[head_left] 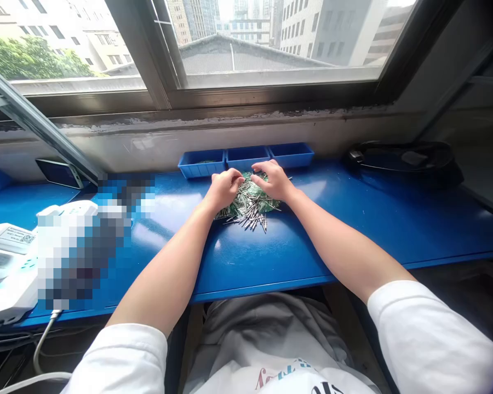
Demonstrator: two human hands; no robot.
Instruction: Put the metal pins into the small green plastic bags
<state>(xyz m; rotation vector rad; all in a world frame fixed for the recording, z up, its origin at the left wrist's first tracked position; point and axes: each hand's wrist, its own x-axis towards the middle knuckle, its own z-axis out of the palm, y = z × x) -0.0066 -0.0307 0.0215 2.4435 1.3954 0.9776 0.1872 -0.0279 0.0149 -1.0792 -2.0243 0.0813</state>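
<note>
A heap of thin silver metal pins (250, 210) mixed with small green pieces lies on the blue tabletop (246, 268). At the heap's left side is my left hand (225, 189), its thumb and fingers drawn together in a pinch; whatever is between them is too small to make out. My right hand (273, 180) hovers over the heap's upper right, thumb and fingers apart, with nothing visible in it. Just behind the hands stand three blue bins in a row: a left bin (202, 171) with a little greenish material inside, a middle bin (246, 153) and a right bin (291, 158).
A black bag or pouch (406, 161) lies at the back right. On the left are a phone (59, 173) leaning near a metal strut (45, 120), white power strips (12, 257) with a cable, and a pixelated area. A window (271, 49) rises behind the table.
</note>
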